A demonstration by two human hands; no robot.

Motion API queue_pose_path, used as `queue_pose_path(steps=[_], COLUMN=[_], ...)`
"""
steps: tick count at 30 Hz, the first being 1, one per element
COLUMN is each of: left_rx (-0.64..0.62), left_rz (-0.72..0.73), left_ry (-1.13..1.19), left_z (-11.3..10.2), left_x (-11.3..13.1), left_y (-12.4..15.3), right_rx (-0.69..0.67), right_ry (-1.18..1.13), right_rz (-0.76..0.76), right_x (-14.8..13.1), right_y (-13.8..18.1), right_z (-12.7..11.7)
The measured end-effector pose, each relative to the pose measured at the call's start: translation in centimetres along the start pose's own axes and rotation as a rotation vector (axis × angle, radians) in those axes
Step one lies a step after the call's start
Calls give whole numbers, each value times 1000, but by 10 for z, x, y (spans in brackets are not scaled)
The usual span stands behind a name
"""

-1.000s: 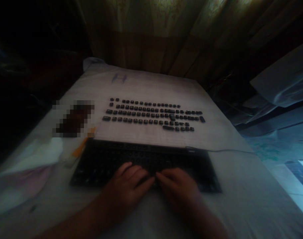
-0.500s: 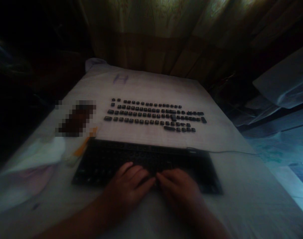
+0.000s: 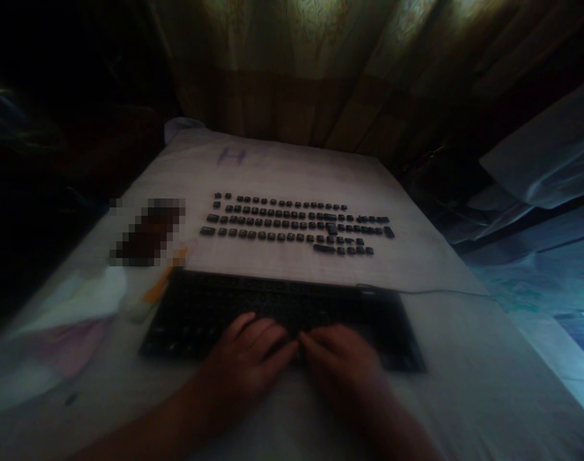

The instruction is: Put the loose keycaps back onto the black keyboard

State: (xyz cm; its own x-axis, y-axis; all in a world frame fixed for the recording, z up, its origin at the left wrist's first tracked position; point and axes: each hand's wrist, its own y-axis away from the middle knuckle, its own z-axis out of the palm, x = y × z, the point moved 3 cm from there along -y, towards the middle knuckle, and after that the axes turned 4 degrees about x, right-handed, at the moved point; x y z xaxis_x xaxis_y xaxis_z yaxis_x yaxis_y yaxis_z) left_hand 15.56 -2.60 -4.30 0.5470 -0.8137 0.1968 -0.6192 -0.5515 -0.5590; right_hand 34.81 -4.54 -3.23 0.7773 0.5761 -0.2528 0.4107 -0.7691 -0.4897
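A black keyboard (image 3: 196, 314) lies across the near part of a pale table. Both my hands rest on its front middle. My left hand (image 3: 246, 365) and my right hand (image 3: 342, 362) have their fingers stretched forward and lying on the keyboard, and the fingertips meet near the centre. Nothing shows in either hand, though the picture is dark and soft. Beyond the keyboard, several rows of loose black keycaps (image 3: 292, 221) are laid out in keyboard order on a white sheet (image 3: 273, 166) marked with an "H".
An orange-handled tool (image 3: 155, 288) lies at the keyboard's left corner, beside a crumpled white and pink cloth (image 3: 66, 320). A blurred-out dark object (image 3: 148, 232) sits left of the keycaps. A thin cable (image 3: 440, 292) runs right. A curtain (image 3: 296, 64) hangs behind.
Only the view has shifted a little. My hands stay in the same place on the keyboard.
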Motion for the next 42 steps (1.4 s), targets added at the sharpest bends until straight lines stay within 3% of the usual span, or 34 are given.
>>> queue_pose_path(steps=[8, 42], left_rx=[-1, -11], left_rz=[-11, 15], left_ry=[0, -9], left_z=[3, 3], left_x=[0, 0], left_y=[1, 2], right_rx=[-32, 94], right_ry=[9, -127], right_rz=[4, 123], right_x=[-2, 5], right_y=[-1, 1], right_z=[2, 5])
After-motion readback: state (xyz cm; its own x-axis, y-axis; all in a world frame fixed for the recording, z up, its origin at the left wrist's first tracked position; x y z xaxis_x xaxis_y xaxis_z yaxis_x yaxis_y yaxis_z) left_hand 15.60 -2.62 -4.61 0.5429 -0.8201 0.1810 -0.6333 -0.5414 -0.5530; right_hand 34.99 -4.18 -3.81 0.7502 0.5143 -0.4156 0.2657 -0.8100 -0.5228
